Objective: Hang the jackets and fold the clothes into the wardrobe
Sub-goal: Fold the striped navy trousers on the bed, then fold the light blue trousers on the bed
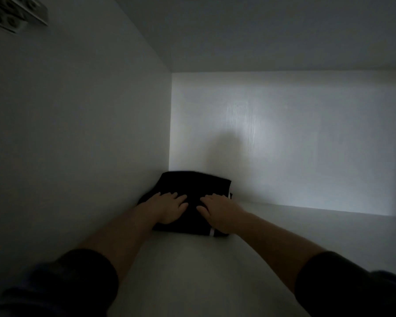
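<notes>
A folded black garment (193,183) with a small white stripe at its front right corner lies on the white wardrobe shelf (284,229), pushed into the back left corner. My left hand (169,208) rests flat on its left half, fingers straight and spread. My right hand (218,212) lies flat on its right half, fingers pointing towards the back. Both forearms reach in from the bottom of the view in dark sleeves.
The wardrobe's left side wall (78,133) runs close beside the garment. The back panel (284,138) is lit, and the compartment's top (261,30) hangs overhead. A metal hinge (14,12) sits at the upper left. Bare shelf extends to the right.
</notes>
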{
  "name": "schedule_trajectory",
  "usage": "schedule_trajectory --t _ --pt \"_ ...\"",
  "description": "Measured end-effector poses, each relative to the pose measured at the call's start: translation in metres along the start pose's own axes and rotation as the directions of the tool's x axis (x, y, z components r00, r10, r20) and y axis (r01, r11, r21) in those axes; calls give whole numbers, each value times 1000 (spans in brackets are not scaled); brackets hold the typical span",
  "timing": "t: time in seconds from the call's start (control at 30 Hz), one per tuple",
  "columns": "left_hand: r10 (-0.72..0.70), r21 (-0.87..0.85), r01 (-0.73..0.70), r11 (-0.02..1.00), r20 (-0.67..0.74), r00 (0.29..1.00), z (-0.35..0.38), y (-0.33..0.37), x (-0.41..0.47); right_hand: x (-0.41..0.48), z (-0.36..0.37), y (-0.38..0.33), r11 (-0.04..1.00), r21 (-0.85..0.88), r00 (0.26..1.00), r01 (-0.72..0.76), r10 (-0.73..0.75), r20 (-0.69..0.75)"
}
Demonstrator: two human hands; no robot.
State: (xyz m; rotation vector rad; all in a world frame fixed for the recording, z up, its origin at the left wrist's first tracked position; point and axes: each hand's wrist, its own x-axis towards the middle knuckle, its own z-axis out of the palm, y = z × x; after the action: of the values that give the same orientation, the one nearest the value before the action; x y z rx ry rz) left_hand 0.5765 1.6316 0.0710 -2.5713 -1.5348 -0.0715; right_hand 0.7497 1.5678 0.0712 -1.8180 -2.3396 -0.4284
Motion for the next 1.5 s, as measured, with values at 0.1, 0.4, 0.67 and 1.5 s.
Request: schedule_trajectory --t 0.1,0.4,0.67,1.5 --pt "0 23 0 1000 -9 1000 -1 3 -18 -20 -2 -5 998 -69 999 5 -2 32" --pt "6 -310 -28 950 -72 997 -30 43 -143 -125 -51 -38 999 34 999 42 -43 18" --pt "-187 -625 -162 763 -454 871 -17 129 -329 -259 -90 -91 868 464 981 178 -120 -150" --pt "-965 -841 475 258 -246 87 56 247 -1071 -706 -95 -597 -150 961 619 233 -739 -265"
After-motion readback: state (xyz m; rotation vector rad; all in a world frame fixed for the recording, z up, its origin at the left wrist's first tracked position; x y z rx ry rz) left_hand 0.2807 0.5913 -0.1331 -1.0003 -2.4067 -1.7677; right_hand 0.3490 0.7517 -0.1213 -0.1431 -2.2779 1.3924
